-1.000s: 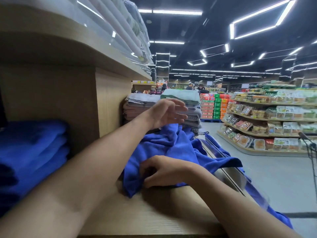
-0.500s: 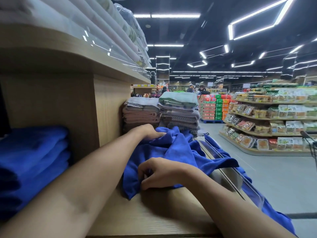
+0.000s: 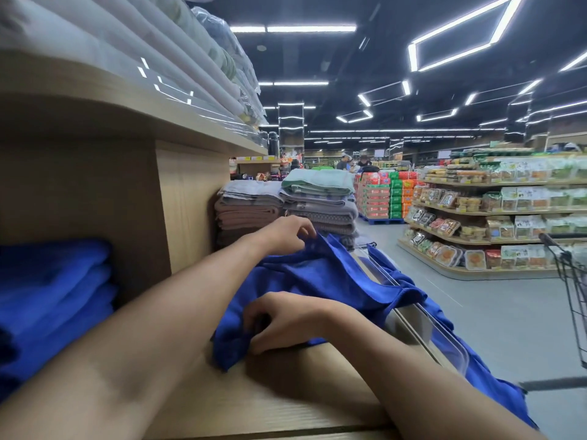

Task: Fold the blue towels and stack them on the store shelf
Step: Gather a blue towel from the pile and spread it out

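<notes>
**Two hands on one loose blue towel at the shelf edge**

One unfolded blue towel (image 3: pixel 320 281) lies rumpled on the wooden shelf (image 3: pixel 286 398), its right part spilling over the clear plastic shelf-edge rail (image 3: pixel 425 331) and hanging down towards the floor. The left hand (image 3: pixel 282 233) reaches to the towel's far end, fingers pinched on a raised corner of the cloth. The right hand (image 3: pixel 286 319) sits at the near end, its grip clenched around a bunched fold of the same towel, fingertips curled into the fabric.

In the compartment to the left, one stack of folded blue towels (image 3: pixel 54 300) rests; it looks like about three layers, though blur makes the count unsure. Beyond the loose towel stand two stacks of folded grey and brown towels (image 3: pixel 251 208), the right one topped with a green towel (image 3: pixel 317 181). One shopping cart (image 3: pixel 571 281) shows partly at the right edge.
</notes>
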`<state>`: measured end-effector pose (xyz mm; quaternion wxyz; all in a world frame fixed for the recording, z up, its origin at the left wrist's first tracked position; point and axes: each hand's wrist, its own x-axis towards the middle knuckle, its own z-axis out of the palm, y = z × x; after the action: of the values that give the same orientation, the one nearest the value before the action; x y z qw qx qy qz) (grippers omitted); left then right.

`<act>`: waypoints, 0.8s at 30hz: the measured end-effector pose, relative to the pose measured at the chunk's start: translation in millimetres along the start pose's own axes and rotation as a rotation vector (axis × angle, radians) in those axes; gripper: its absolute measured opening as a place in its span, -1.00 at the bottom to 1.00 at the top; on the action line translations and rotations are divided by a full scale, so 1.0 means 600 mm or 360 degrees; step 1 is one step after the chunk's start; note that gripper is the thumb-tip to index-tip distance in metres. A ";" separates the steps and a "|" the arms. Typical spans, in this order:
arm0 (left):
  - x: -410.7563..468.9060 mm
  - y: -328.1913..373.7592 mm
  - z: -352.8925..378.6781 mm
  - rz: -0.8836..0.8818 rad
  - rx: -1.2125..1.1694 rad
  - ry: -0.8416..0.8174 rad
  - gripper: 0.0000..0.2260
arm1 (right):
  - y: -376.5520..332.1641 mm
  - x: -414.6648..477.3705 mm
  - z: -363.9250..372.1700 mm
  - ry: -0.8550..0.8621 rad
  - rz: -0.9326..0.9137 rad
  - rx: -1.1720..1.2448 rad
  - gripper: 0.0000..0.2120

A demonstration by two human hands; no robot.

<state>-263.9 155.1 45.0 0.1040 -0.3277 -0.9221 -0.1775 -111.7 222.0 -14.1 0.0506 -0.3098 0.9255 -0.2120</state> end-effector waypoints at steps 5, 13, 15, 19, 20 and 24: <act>0.013 -0.004 -0.002 -0.0263 0.0315 0.0198 -0.33 | 0.003 0.001 0.002 0.0010 -0.0050 0.0014 -0.88; 0.021 -0.008 -0.015 -0.0094 0.0000 0.0238 -0.92 | 0.002 0.011 0.001 0.0433 -0.0208 0.0106 -0.92; 0.017 -0.006 -0.035 -0.0081 -0.0293 0.0291 -0.95 | 0.003 0.013 -0.006 0.0755 -0.0196 0.0214 -0.88; -0.035 -0.001 -0.078 -0.0152 -0.0970 0.0336 -0.89 | 0.005 0.009 -0.022 0.1091 -0.0157 0.0455 -0.89; -0.055 -0.001 -0.082 -0.0174 -0.1108 0.0360 -0.92 | 0.007 0.008 -0.024 0.1139 -0.0155 0.0482 -0.94; -0.149 -0.002 -0.079 -0.0262 -0.1456 0.0395 -0.87 | 0.009 0.007 -0.029 0.1288 -0.0206 0.0444 -0.91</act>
<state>-192.9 84.7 60.5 0.0440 -0.2421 -0.7528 -0.6105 -122.0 229.8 -0.7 -0.2882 -0.2492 0.8120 -0.4422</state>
